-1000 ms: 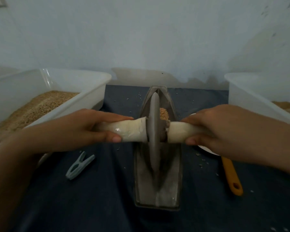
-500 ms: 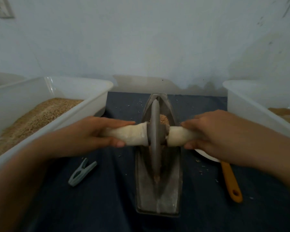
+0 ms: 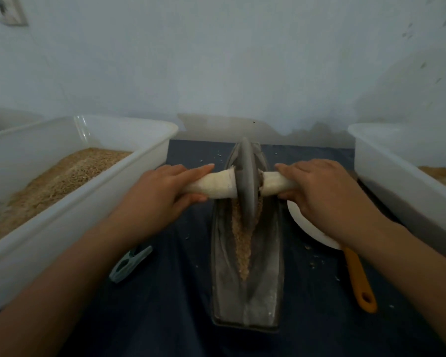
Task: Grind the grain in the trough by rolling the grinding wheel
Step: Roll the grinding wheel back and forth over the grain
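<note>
A grey metal boat-shaped trough lies lengthwise on the dark cloth in front of me. The grey grinding wheel stands upright in its far half, on a white cloth-wrapped axle handle. My left hand grips the left end of the handle, fingers over the top and thumb underneath. My right hand grips the right end the same way. Crushed tan grain lies along the groove on the near side of the wheel.
A white tub of tan grain stands at the left, another white tub at the right. A grey-green clothes peg lies left of the trough. A white dish and an orange-handled tool lie to its right. Wall close behind.
Both hands have pushed the wheel away from me toward the far end of the trough. The grain strip near me, hidden before, is now uncovered.
</note>
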Motion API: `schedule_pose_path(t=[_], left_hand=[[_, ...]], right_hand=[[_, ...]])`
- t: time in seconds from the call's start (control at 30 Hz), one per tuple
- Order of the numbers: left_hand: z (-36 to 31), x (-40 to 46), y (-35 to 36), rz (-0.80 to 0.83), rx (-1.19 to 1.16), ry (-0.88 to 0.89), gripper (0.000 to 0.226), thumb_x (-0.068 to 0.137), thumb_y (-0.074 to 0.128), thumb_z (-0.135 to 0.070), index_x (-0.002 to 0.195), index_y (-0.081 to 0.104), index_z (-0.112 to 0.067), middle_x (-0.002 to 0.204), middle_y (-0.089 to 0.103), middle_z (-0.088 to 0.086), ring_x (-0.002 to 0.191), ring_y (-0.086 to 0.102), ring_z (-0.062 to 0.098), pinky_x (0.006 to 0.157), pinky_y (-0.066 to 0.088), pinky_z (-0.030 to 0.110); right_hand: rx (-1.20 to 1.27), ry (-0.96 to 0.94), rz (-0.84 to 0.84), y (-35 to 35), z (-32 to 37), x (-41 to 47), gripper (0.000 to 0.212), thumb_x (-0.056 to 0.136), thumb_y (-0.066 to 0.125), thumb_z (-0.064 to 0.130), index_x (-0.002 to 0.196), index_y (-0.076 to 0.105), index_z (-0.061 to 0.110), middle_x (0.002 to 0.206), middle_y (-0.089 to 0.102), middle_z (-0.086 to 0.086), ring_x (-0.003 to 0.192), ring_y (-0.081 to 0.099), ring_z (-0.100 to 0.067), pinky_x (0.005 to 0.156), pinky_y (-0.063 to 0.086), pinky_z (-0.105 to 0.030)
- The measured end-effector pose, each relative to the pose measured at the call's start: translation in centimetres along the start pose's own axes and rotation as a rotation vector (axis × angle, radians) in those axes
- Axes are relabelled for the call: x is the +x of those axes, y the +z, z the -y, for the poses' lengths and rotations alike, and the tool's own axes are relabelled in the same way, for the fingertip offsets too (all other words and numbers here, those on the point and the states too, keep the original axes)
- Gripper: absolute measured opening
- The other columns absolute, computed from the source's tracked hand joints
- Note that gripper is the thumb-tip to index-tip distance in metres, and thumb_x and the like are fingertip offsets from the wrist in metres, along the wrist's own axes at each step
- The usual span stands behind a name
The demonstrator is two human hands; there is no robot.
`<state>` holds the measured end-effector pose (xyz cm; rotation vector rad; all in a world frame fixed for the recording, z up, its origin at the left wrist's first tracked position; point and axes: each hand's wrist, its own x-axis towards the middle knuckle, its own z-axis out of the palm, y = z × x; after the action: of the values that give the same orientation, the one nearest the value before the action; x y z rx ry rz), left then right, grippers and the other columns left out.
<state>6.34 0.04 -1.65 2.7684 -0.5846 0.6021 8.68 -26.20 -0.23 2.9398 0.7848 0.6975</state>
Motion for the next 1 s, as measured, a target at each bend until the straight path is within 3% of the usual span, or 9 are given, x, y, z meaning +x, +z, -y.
schedule_pose_path(t=[0.13,0.3,0.4,0.5,0.6,0.67,0.77,0.87,1.0], left_hand=[[0.6,-0.8,-2.3,0.258,-0.295,-0.05,0.058,0.076,0.055,-0.058,0.131,0.036,-0.057,0.108,0.063,-0.017,0.098,0.058,0.001,0.088,0.045,0.029],[1.0,-1.7,-5.1,0.603,-0.499,-0.002,0.057,0.071,0.056,-0.072,0.125,0.04,-0.064,0.115,0.066,-0.011,0.105,0.063,0.017,0.093,0.048,0.049],[0.8,-1.6,-4.7,0.496,-0.469,0.006,0.056,0.07,0.053,-0.071,0.124,0.04,-0.066,0.114,0.066,-0.016,0.104,0.063,0.009,0.093,0.05,0.041],[0.2,-1.1,-2.4,0.217,-0.259,-0.041,0.052,0.078,0.051,-0.066,0.127,0.037,-0.061,0.107,0.061,-0.019,0.101,0.058,0.006,0.085,0.043,0.026],[-0.4,-0.3,0.1,-0.034,0.066,-0.004,0.055,0.089,0.055,-0.037,0.14,0.035,-0.035,0.108,0.059,0.0,0.099,0.054,0.021,0.083,0.04,0.034],[-0.3,0.1,0.5,-0.048,0.091,0.01,0.056,0.09,0.056,-0.033,0.142,0.036,-0.031,0.107,0.058,0.001,0.098,0.052,0.02,0.083,0.039,0.034],[-0.1,-0.2,-0.8,0.058,-0.089,-0.005,0.056,0.086,0.059,-0.037,0.135,0.035,-0.045,0.102,0.057,-0.008,0.096,0.053,0.013,0.084,0.039,0.029],[0.6,-1.2,-3.0,0.327,-0.309,-0.052,0.056,0.078,0.055,-0.058,0.13,0.035,-0.06,0.113,0.061,-0.021,0.105,0.056,0.0,0.095,0.044,0.031],[1.0,-2.0,-5.1,0.589,-0.496,0.013,0.057,0.074,0.054,-0.069,0.127,0.037,-0.063,0.121,0.062,-0.019,0.112,0.059,0.008,0.097,0.048,0.041]], right_hand=[[-0.013,-0.122,0.155,-2.8,0.5,-0.7,0.036,0.091,0.049,0.046,0.125,0.049,0.035,0.111,0.059,0.01,0.101,0.052,-0.011,0.084,0.032,-0.025],[0.154,-0.182,0.328,-6.8,1.2,-2.6,0.035,0.083,0.044,0.06,0.109,0.052,0.039,0.089,0.057,0.014,0.08,0.053,-0.002,0.07,0.042,-0.023],[0.149,-0.161,0.303,-6.2,1.0,-2.4,0.032,0.084,0.045,0.059,0.111,0.05,0.041,0.089,0.058,0.013,0.077,0.053,-0.003,0.064,0.039,-0.021],[0.094,-0.065,0.179,-3.3,0.5,-0.8,0.035,0.09,0.049,0.048,0.123,0.05,0.037,0.107,0.061,0.011,0.095,0.055,-0.011,0.076,0.039,-0.027],[-0.006,0.002,0.023,-0.4,0.1,0.2,0.047,0.093,0.048,0.04,0.138,0.039,0.029,0.126,0.054,0.006,0.113,0.048,-0.015,0.092,0.028,-0.027],[-0.009,0.013,0.008,0.2,0.0,0.2,0.049,0.094,0.048,0.039,0.14,0.037,0.026,0.129,0.053,0.005,0.115,0.047,-0.016,0.096,0.025,-0.026],[-0.033,-0.062,0.068,-1.1,0.3,-0.3,0.042,0.093,0.048,0.042,0.133,0.043,0.029,0.12,0.057,0.006,0.107,0.05,-0.015,0.092,0.03,-0.027],[-0.016,-0.149,0.205,-3.8,1.0,-1.2,0.034,0.09,0.048,0.048,0.121,0.05,0.033,0.108,0.059,0.009,0.097,0.054,-0.012,0.08,0.037,-0.025],[0.137,-0.183,0.324,-6.9,1.4,-2.7,0.034,0.084,0.046,0.06,0.11,0.052,0.039,0.087,0.057,0.013,0.078,0.053,-0.003,0.065,0.039,-0.021]])
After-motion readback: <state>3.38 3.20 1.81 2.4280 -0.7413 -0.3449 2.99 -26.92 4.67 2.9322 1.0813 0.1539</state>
